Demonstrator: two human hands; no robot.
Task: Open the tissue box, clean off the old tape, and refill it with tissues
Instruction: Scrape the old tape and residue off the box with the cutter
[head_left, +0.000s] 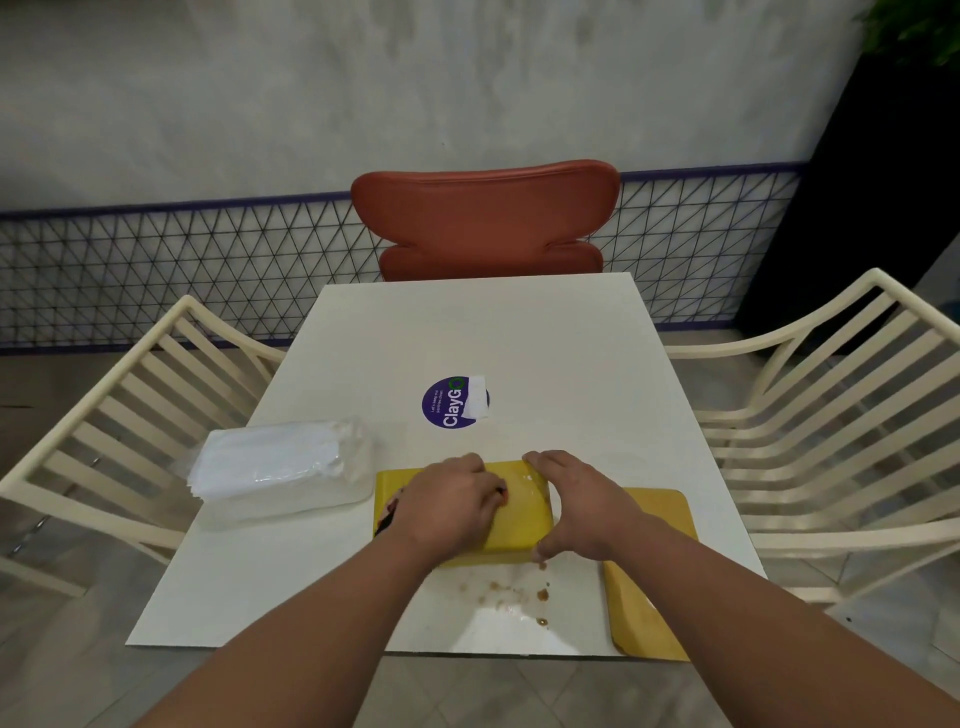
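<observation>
A yellow tissue box (522, 519) lies on the white table (519, 332) near its front edge. My left hand (449, 504) rests on top of the box with its fingers curled at something small on the surface; what they pinch is hidden. My right hand (576, 506) grips the box's right end, fingers over the far edge and thumb at the near corner. A flat yellow panel (649, 587), the same colour as the box, lies to the right under my right forearm. A clear-wrapped pack of white tissues (280, 470) sits to the left of the box.
Brown crumbs of residue (519, 592) dot the table in front of the box. A purple round sticker (451, 401) with white tape across it marks the table's middle. A red chair (488, 218) stands at the far side, cream slatted chairs (130, 441) on both flanks.
</observation>
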